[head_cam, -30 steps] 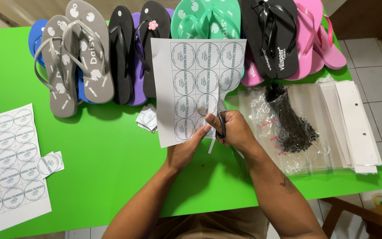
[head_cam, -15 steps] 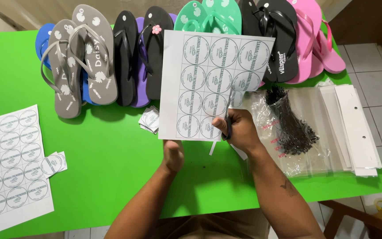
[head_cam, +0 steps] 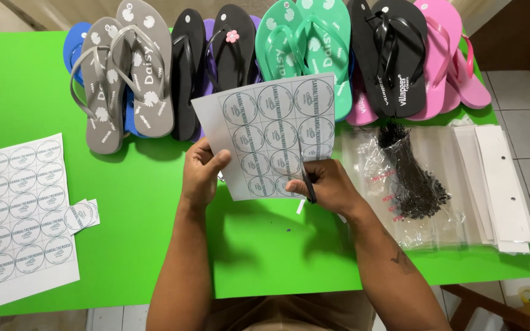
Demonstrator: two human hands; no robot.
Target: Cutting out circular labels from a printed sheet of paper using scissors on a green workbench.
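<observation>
Scissors (head_cam: 307, 184) mostly hidden in the right hand (head_cam: 326, 187), only dark blades showing, pointing up into the label sheet (head_cam: 271, 132); right grip clenched on them. Left hand (head_cam: 200, 175) pinches the sheet's left edge, held above the green table (head_cam: 154, 184), long axis tilted, running lower left to upper right. Sheet's lower right corner is covered by the fingers.
</observation>
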